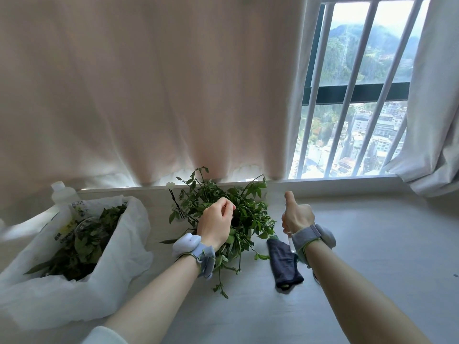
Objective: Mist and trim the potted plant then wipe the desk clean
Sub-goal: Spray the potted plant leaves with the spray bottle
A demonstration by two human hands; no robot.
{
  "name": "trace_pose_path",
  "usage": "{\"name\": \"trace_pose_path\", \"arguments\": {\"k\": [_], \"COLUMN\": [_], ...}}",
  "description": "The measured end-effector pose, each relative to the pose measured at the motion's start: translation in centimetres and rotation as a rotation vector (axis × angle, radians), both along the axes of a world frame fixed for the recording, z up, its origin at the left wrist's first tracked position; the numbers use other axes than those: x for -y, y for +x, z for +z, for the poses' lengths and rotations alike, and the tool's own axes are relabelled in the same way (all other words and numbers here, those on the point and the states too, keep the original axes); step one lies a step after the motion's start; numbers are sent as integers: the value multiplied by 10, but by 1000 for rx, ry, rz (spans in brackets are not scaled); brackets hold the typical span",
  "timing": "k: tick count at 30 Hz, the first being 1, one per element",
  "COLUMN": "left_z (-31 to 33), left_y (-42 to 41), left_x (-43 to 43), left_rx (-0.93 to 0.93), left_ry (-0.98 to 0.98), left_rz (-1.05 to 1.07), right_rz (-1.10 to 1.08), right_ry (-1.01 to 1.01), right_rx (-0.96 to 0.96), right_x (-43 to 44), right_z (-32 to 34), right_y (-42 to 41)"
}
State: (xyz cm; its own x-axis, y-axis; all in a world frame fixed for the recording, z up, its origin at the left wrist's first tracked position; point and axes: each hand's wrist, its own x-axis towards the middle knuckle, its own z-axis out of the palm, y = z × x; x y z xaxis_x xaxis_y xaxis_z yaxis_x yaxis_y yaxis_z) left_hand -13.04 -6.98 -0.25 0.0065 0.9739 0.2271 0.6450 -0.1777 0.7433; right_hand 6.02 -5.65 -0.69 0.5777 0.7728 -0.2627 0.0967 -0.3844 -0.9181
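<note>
potted plant (253,214) sits mid bench (372,244), close to the window sill. left hand (216,224) is over its leaves, fingers curled in; can't tell if they pinch a stem. right hand (296,216) just right of the plant, fingers wrapped round a clear bottle (290,240), thumb up. dark cloth (285,265) lies on the bench beside the wrist. white bag (119,256) of leaves at left.

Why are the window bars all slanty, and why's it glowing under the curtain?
Head view: the wide-angle lens leans the window bars outward. Same view: daylight glows through the curtain and burns white along its hem behind the potted plant. The clear spray bottle in the right hand nearly vanishes against the pale desk.
</note>
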Motion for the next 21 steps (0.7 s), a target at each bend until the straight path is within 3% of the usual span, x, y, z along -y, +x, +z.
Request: {"name": "trace_pose_path", "arguments": {"k": [21], "left_z": [-2], "left_y": [-8], "left_x": [-21], "left_rx": [25], "left_ry": [-4], "left_rz": [-9], "right_rz": [7], "right_ry": [116], "right_rx": [-88], "right_x": [-50], "right_z": [36], "right_y": [-29]}}
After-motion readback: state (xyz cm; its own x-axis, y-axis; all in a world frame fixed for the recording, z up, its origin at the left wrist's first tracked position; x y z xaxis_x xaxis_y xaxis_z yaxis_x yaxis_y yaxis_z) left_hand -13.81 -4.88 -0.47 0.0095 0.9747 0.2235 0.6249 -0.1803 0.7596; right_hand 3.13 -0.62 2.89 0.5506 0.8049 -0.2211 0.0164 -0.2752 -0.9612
